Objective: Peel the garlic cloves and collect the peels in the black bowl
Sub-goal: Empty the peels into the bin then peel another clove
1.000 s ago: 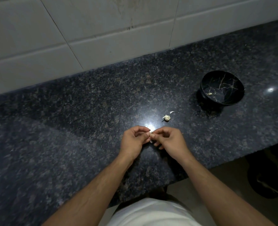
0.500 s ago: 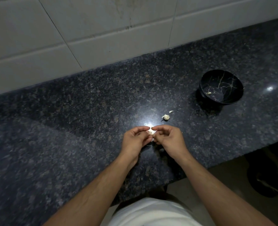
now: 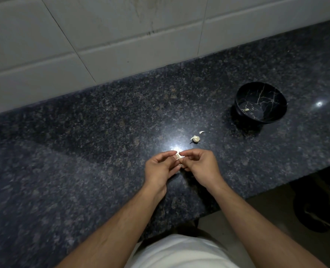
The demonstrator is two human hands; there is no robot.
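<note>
Hands barely shift from the earlier frames: both stay together at frame centre over the counter, and the clove between them now shows a little more white than 1 second ago. Left hand (image 3: 160, 167) has its fingers curled, with thumb and fingertips pinching the garlic clove (image 3: 178, 156). Right hand (image 3: 199, 165) is curled too, its thumb and index finger clamped on the same clove from the other side. Fingertips of the 2 hands touch around it. Whether the skin is coming off cannot be told; the piece is small and partly hidden.

Black bowl (image 3: 260, 102) sits at the upper right of the frame, upright, well apart from the hands, unmoved. Its inside shows pale crack-like veins. 1 small pale peel scrap (image 3: 246, 109) lies low on the bowl's left inner side; otherwise only dark glaze shows.

Second clove (image 3: 195, 138) rests on the dark speckled counter (image 3: 83, 151), just above and right of the hands, between them and the bowl, same spot as before. 1 loose peel sliver (image 3: 201, 132) lies just beside it, toward the upper right, outside the bowl.

White tiled wall (image 3: 102, 35) fills the top of the frame.
</note>
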